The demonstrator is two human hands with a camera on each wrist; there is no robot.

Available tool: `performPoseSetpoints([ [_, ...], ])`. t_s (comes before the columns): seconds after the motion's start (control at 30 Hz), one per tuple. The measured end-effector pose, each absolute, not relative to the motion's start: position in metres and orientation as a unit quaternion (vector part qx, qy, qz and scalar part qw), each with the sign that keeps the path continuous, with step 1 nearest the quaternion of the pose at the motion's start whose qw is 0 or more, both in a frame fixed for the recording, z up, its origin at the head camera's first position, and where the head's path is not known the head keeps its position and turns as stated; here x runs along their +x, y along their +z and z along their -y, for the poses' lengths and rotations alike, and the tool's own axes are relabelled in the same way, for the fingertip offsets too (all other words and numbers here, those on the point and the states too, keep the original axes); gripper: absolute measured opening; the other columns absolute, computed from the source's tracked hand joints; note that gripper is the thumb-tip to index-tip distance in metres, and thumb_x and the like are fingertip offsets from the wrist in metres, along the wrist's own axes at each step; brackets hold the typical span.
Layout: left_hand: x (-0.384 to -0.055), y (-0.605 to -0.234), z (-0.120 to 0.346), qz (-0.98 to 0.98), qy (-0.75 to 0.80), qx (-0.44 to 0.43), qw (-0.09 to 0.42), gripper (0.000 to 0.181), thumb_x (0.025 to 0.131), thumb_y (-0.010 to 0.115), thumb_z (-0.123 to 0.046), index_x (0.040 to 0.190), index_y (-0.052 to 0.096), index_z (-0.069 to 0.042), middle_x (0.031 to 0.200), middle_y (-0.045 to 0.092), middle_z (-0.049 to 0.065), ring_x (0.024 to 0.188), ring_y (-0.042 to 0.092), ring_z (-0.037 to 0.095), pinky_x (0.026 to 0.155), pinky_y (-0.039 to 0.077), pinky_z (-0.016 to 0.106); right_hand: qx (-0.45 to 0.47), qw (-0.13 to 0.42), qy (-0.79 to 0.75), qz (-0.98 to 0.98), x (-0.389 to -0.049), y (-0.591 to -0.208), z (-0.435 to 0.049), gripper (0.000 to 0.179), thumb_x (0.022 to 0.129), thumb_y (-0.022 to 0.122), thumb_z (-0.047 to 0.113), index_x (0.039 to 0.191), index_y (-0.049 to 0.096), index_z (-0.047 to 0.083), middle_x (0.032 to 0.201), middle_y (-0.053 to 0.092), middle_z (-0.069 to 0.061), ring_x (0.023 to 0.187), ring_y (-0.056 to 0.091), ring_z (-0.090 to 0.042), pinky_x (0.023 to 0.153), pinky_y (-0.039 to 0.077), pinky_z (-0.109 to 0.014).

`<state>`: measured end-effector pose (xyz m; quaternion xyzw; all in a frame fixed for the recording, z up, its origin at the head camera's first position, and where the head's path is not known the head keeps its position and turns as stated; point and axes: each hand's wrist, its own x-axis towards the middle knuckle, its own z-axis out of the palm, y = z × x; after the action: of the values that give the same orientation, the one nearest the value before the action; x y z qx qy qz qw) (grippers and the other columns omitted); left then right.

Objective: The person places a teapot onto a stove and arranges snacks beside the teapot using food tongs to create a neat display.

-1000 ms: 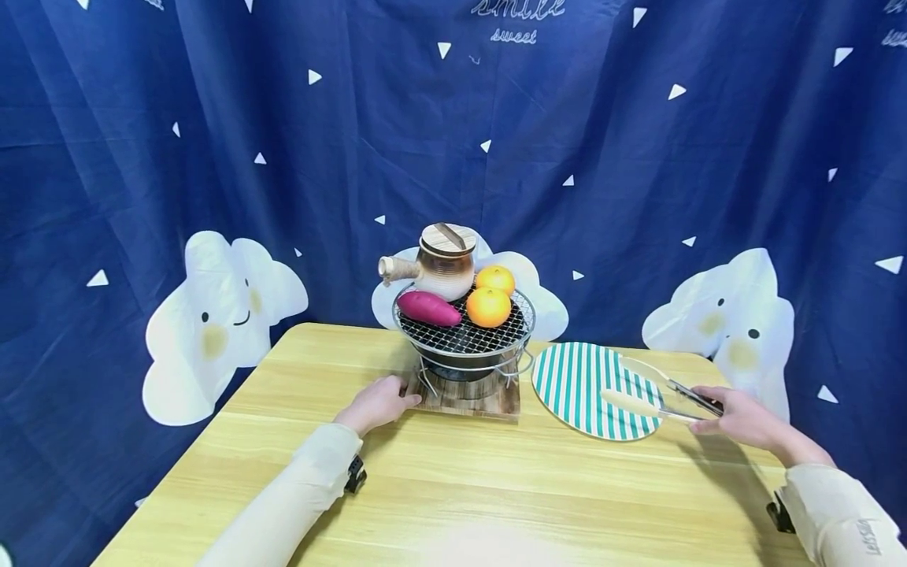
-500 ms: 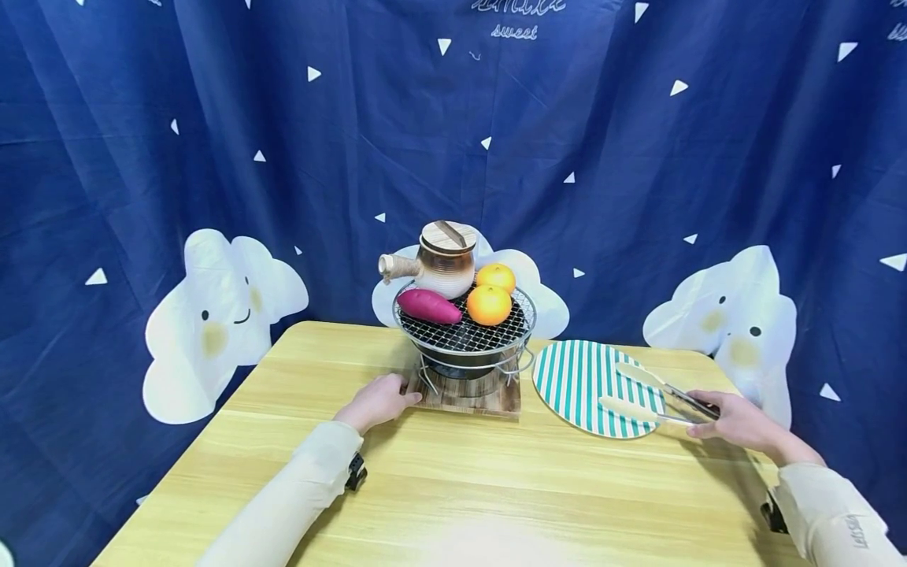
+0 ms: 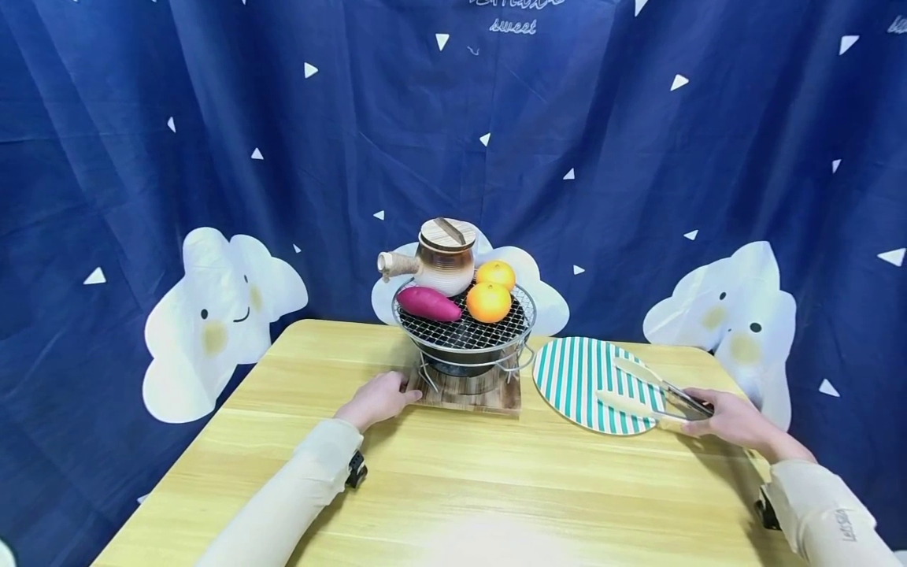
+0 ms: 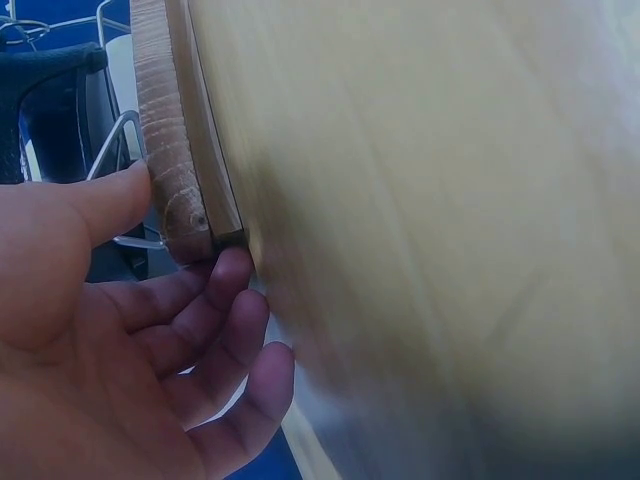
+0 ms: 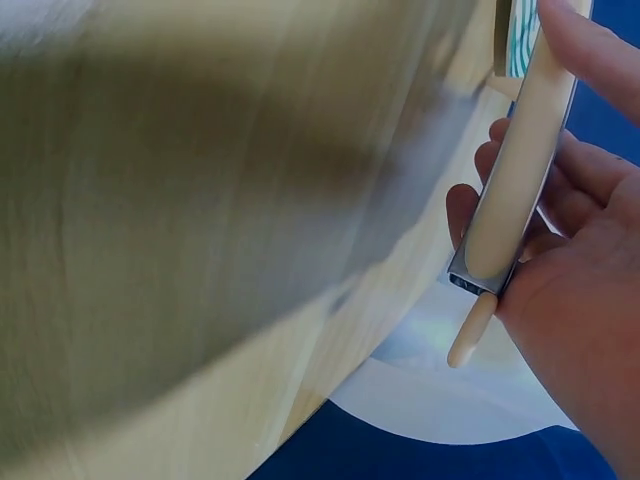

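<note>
My left hand (image 3: 383, 398) pinches the left corner of a square wooden board (image 3: 471, 400), thumb (image 4: 120, 200) on its upper face and fingers curled at its edge. On that board stands a small round grill (image 3: 464, 358) with a wire mesh top. The mesh bears a purple sweet potato (image 3: 428, 304), two oranges (image 3: 489, 303) and a lidded clay pot (image 3: 445, 264) with a side handle. To the right, my right hand (image 3: 737, 421) holds metal tongs (image 5: 515, 160) with cream tips. Their spread tips overlap a green-and-white striped round mat (image 3: 574, 386) in the head view.
A pale wooden table (image 3: 453, 472) carries everything, its back edge close to a dark blue curtain (image 3: 340, 157) printed with clouds. The grill's wire handle (image 3: 520, 362) sticks out toward the striped mat.
My right hand and the tongs have shifted slightly left over the striped mat. The left hand keeps its hold on the board, and the head view has tipped down a little.
</note>
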<state>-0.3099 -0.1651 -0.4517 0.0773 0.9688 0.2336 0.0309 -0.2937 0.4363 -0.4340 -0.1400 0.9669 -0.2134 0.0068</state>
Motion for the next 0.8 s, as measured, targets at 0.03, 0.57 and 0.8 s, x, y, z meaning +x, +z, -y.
performPoseSetpoints([
  [0.03, -0.3099, -0.4518, 0.1654, -0.969, 0.235, 0.077, 0.031, 0.032, 0.096, 0.064, -0.042, 0.079, 0.06, -0.015, 0.069, 0.061, -0.001, 0.07, 0.058, 0.019, 0.07, 0.05, 0.041, -0.137, 0.006, -0.213, -0.967, -0.2941, -0.4346, -0.4362, 0.08, 0.078, 0.085, 0.034, 0.137, 0.053, -0.01, 0.128, 0.061, -0.033, 0.116, 0.058, -0.043, 0.086, 0.047, -0.039],
  [0.57, -0.31, -0.4522, 0.167, -0.967, 0.241, 0.076, 0.035, 0.031, 0.097, 0.063, -0.042, 0.083, 0.061, -0.015, 0.067, 0.062, -0.001, 0.067, 0.058, 0.018, 0.07, 0.049, 0.04, -0.15, -0.003, -0.205, -0.967, -0.2931, -0.4378, -0.4349, 0.082, 0.077, 0.085, 0.03, 0.139, 0.05, -0.011, 0.128, 0.06, -0.036, 0.119, 0.056, -0.049, 0.089, 0.046, -0.044],
  [0.8, -0.3096, -0.4507, 0.1652, -0.969, 0.234, 0.076, 0.035, 0.032, 0.097, 0.064, -0.043, 0.082, 0.061, -0.015, 0.069, 0.061, -0.001, 0.07, 0.058, 0.019, 0.07, 0.049, 0.041, -0.144, 0.001, -0.208, -0.967, -0.2912, -0.4406, -0.4361, 0.087, 0.078, 0.085, 0.031, 0.14, 0.045, -0.015, 0.134, 0.053, -0.04, 0.124, 0.05, -0.056, 0.093, 0.043, -0.055],
])
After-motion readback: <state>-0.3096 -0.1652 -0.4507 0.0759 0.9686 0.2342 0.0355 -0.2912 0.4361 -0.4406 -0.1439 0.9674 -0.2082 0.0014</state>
